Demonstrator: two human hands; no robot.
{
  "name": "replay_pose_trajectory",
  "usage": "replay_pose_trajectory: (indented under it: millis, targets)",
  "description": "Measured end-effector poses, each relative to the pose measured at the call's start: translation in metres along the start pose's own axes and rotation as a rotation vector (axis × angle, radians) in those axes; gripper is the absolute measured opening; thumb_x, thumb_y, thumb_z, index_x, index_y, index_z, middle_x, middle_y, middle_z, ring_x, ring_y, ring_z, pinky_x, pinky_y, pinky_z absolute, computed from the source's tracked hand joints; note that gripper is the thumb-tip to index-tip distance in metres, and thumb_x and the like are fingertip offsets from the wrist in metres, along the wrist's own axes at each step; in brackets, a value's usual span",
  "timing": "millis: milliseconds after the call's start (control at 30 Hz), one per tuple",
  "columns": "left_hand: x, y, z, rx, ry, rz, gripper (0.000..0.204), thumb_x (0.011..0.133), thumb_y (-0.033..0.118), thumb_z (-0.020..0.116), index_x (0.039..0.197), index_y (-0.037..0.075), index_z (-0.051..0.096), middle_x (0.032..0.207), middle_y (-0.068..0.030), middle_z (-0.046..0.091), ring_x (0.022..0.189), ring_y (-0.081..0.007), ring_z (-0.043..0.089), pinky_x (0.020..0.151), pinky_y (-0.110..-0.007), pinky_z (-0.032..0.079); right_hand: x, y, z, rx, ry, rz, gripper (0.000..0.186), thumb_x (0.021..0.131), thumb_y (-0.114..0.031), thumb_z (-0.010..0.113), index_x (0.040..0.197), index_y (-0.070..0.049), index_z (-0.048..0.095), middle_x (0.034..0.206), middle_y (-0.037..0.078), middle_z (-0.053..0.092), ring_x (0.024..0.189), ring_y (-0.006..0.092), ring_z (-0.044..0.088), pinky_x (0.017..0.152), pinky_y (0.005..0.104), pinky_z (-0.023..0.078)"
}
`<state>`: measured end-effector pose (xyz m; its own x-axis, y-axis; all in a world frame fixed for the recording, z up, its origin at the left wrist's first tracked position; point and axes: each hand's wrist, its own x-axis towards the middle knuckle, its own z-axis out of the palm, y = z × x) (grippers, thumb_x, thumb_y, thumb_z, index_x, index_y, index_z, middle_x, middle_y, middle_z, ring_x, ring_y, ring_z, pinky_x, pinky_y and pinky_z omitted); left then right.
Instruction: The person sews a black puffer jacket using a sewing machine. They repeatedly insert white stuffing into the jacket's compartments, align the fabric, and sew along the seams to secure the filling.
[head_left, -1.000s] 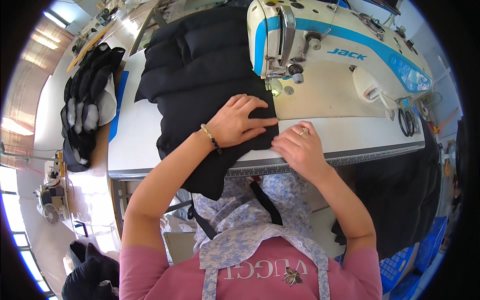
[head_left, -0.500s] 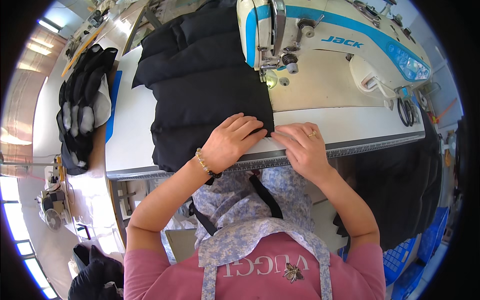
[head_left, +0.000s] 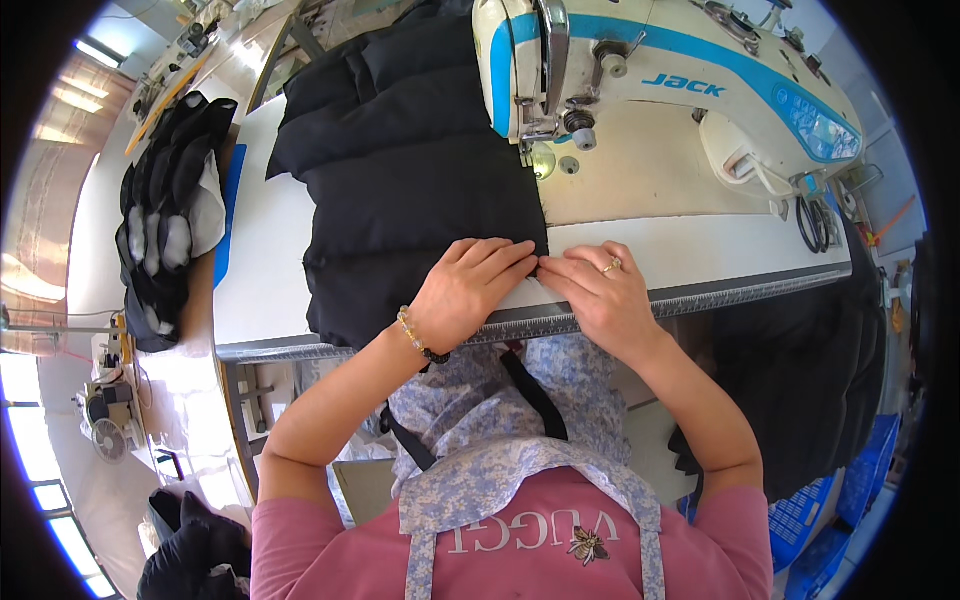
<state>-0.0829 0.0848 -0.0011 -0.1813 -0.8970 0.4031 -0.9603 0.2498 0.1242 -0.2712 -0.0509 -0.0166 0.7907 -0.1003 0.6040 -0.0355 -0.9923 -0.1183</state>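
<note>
A black quilted, padded garment panel (head_left: pixel 410 190) lies across the white sewing table, its right edge running up under the needle area of the sewing machine (head_left: pixel 660 70). At the panel's near right corner my left hand (head_left: pixel 468 290) is closed, thumb and fingers pinching the edge. My right hand (head_left: pixel 597 292) meets it from the right, its fingertips pressed together on the same corner. The fingertips of both hands nearly touch. What lies under them is partly hidden.
A ruler strip (head_left: pixel 700 295) runs along the table's front edge. Black scissors (head_left: pixel 812 222) hang at the machine's right. Another padded black piece (head_left: pixel 165 220) rests on the left table. Dark fabric (head_left: pixel 800 380) drapes at right, above blue crates (head_left: pixel 800 515).
My right hand has shifted slightly left, and my left fingers have moved slightly right, closing in on the panel's corner. The panel is almost where it was.
</note>
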Motion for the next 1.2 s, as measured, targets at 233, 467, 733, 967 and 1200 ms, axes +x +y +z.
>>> replay_pose_trajectory:
  millis: [233, 467, 733, 967, 1200]
  targets:
    - [0.006, -0.004, 0.005, 0.042, 0.033, 0.003, 0.042, 0.08, 0.008, 0.059, 0.122, 0.006, 0.067, 0.131, -0.0041, 0.064, 0.116, -0.0215, 0.061, 0.096, -0.037, 0.05, 0.007, 0.008, 0.005, -0.008, 0.006, 0.003, 0.019, 0.08, -0.01, 0.067, 0.097, -0.007, 0.074, 0.105, -0.001, 0.071, 0.099, 0.0164, 0.062, 0.092, 0.038, 0.045]
    - [0.025, -0.033, 0.015, 0.073, 0.091, 0.005, 0.039, 0.08, 0.01, 0.061, 0.119, 0.007, 0.069, 0.128, -0.0013, 0.065, 0.113, -0.0201, 0.062, 0.093, -0.034, 0.051, 0.027, 0.033, 0.02, -0.029, 0.013, -0.001, 0.016, 0.084, -0.01, 0.063, 0.096, -0.006, 0.074, 0.104, 0.0, 0.072, 0.098, 0.0179, 0.063, 0.095, 0.0403, 0.045]
    - [0.036, -0.059, 0.023, -0.004, 0.089, -0.027, 0.05, 0.071, 0.005, 0.07, 0.12, 0.008, 0.068, 0.124, -0.0017, 0.066, 0.111, -0.0224, 0.062, 0.092, -0.036, 0.051, 0.041, 0.047, 0.031, -0.05, 0.018, 0.037, 0.017, 0.086, -0.008, 0.061, 0.097, -0.008, 0.075, 0.105, 0.001, 0.073, 0.097, 0.0189, 0.064, 0.097, 0.0391, 0.043]
    - [0.045, -0.076, 0.027, 0.006, 0.121, -0.033, 0.039, 0.081, 0.006, 0.064, 0.12, 0.009, 0.068, 0.121, -0.0015, 0.066, 0.109, -0.0221, 0.063, 0.093, -0.037, 0.051, 0.051, 0.054, 0.04, -0.081, 0.048, 0.062, 0.019, 0.086, -0.008, 0.062, 0.1, -0.007, 0.075, 0.105, 0.0, 0.072, 0.098, 0.0184, 0.063, 0.094, 0.0384, 0.043]
    - [0.05, -0.086, 0.031, -0.006, 0.152, -0.024, 0.036, 0.082, 0.005, 0.064, 0.118, 0.01, 0.068, 0.12, -0.0007, 0.067, 0.109, -0.0214, 0.063, 0.093, -0.036, 0.051, 0.05, 0.056, 0.045, -0.085, 0.033, 0.098, 0.023, 0.085, -0.004, 0.06, 0.104, -0.006, 0.073, 0.111, 0.0, 0.07, 0.1, 0.0186, 0.062, 0.094, 0.0382, 0.042]
